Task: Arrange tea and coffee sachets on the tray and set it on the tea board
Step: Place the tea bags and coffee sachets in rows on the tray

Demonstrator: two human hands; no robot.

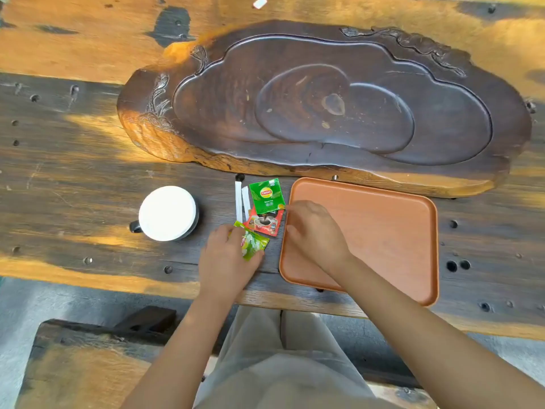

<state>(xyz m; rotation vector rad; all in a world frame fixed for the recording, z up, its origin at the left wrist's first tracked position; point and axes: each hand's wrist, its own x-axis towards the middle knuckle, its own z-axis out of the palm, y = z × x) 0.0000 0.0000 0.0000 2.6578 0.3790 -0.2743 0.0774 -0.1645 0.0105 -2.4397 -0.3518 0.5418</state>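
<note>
An orange-brown tray point(383, 231) lies bare on the table, just in front of the dark carved tea board point(324, 107). Left of the tray sit a green Lipton tea sachet point(267, 196), a red coffee sachet point(265, 224) partly under it, and two thin white stick sachets point(240, 202). My left hand point(227, 261) holds a light green sachet point(253, 245) by its lower edge. My right hand point(315, 231) hovers over the tray's left rim, its fingertips touching the corner of the Lipton sachet; whether it grips it is unclear.
A dark mug with a white lid point(167, 213) stands left of the sachets. The rough wooden table point(73, 172) has holes and a near edge close to my body. A wooden bench point(88, 364) sits below. A small white scrap point(260, 2) lies far back.
</note>
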